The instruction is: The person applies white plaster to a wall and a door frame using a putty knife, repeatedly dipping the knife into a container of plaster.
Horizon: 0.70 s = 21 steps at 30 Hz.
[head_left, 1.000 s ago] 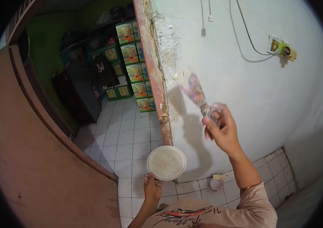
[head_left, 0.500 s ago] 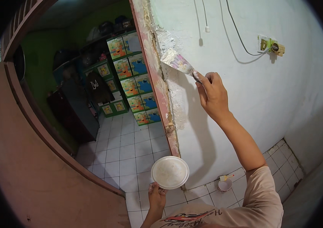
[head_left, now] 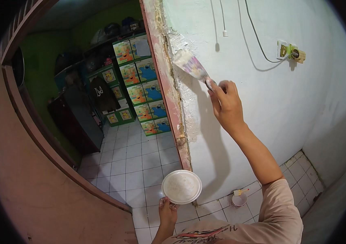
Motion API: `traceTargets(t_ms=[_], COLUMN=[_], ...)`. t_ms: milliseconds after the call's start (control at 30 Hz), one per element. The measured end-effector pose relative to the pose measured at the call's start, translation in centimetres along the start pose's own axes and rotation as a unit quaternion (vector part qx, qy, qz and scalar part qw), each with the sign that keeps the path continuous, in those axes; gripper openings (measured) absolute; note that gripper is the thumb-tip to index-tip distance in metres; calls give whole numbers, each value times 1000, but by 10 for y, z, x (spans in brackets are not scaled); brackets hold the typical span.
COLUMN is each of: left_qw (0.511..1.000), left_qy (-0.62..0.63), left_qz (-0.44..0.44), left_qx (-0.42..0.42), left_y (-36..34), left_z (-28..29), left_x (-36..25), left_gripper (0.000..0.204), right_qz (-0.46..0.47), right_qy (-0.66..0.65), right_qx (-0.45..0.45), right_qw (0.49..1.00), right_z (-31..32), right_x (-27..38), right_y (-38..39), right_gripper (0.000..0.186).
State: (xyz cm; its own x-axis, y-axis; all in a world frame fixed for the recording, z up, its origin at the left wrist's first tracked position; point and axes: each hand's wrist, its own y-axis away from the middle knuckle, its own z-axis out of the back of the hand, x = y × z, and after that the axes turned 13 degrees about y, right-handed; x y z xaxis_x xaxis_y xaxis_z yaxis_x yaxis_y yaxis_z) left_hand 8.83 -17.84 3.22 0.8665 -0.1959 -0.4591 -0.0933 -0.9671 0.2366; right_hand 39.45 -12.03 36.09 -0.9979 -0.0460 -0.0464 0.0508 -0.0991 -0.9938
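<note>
Low at six o'clock, the left hand point(head_left: 168, 209) grips the near rim of one round white plate point(head_left: 181, 186), held level over the tiled floor point(head_left: 134, 171); its face carries only a thin pale smear, and how much filler is left on it cannot be told. Toward five o'clock, one small pale cup point(head_left: 239, 199) stands on the floor against the foot of the wall, with a yellow-handled tool sticking out of it; what else it holds is too small to see.

Up at one o'clock, the right hand point(head_left: 226, 105) is clenched around the handle of a single putty knife point(head_left: 192, 66), fingers wrapped tight. The blade, streaked with white, lies against the rough patched strip of the white wall point(head_left: 262, 105) just beside the reddish door frame point(head_left: 165, 87).

Through the doorway at eleven o'clock, stacked cartons point(head_left: 140, 81) with green and blue sides stand in two columns, roughly five high each. At two o'clock, one wall socket point(head_left: 289, 51) is fixed to the wall, with a cable running up from it and a second cord hanging beside.
</note>
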Motion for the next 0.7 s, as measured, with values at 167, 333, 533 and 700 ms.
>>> traceTargets(t_ms=[167,333,533,700], left_qw=[1000,1000,1000,1000], left_qy=[-4,6,-4,1], left_qz=[1,6,-8,3], left_qx=[7,-8,2,2], left_y=[-8,-4,-6,-8], left_z=[8,6,2,10], left_x=[4,5,6,5], left_gripper=[3,3,3,3], right_qz=[-16,-70,-97,-118], right_qy=[5,-79,-96,-102], right_qx=[6,46,-6,18], right_qw=[1000,993,991,988], right_z=[-5,-10,-18,-29], right_x=[14,34,42,45], right_y=[-10,42,2,40], right_gripper=[41,37,35,33])
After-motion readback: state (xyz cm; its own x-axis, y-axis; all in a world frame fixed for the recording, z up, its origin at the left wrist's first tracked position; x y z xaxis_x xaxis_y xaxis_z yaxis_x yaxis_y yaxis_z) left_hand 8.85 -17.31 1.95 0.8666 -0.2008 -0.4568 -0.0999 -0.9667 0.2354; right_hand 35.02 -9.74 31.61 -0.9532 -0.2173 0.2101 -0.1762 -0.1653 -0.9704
